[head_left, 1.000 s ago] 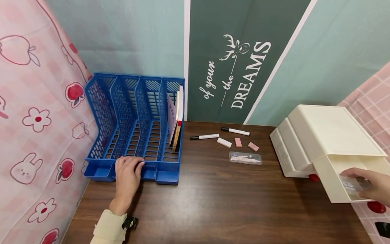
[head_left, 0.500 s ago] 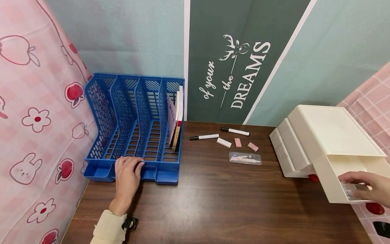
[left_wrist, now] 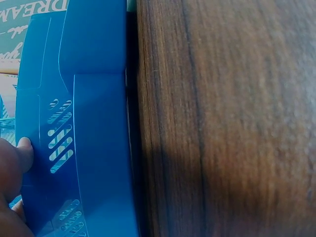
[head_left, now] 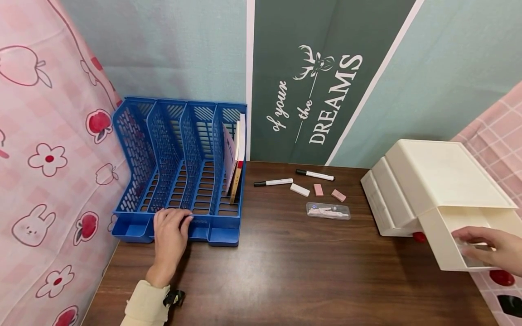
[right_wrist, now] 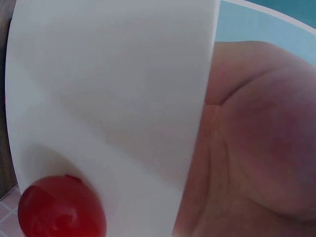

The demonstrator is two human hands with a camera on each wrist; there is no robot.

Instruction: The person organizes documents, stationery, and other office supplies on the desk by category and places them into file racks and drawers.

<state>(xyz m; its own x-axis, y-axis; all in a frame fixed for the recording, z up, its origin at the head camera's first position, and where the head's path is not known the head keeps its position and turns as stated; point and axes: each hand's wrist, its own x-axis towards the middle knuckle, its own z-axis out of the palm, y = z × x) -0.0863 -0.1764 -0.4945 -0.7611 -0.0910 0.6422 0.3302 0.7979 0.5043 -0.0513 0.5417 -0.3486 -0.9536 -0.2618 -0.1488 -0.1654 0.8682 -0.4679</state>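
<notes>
My left hand (head_left: 171,231) grips the front edge of a blue plastic file rack (head_left: 224,222), fingers over the rim. In the left wrist view, a fingertip (left_wrist: 24,143) rests on the rack's edge. My right hand (head_left: 491,246) reaches into the pulled-out top drawer (head_left: 442,237) of a cream drawer unit (head_left: 452,172). Its curled fingers and thumb are around a clear plastic case (head_left: 473,261), mostly hidden by the hand and low in the drawer. The right wrist view shows the drawer's front with its red knob (right_wrist: 61,207) and my palm behind it.
Several thin books (head_left: 236,163) stand in the rack's right slot. Between rack and drawers lie two markers (head_left: 279,183), a white eraser (head_left: 299,189), two pink erasers (head_left: 318,190) and a clear case of stationery (head_left: 328,211). Pink cloth (head_left: 53,181) hangs at the left.
The right hand has sunk slightly within the drawer, and less of the clear case shows between its fingers. The left hand has kept its place on the rack.
</notes>
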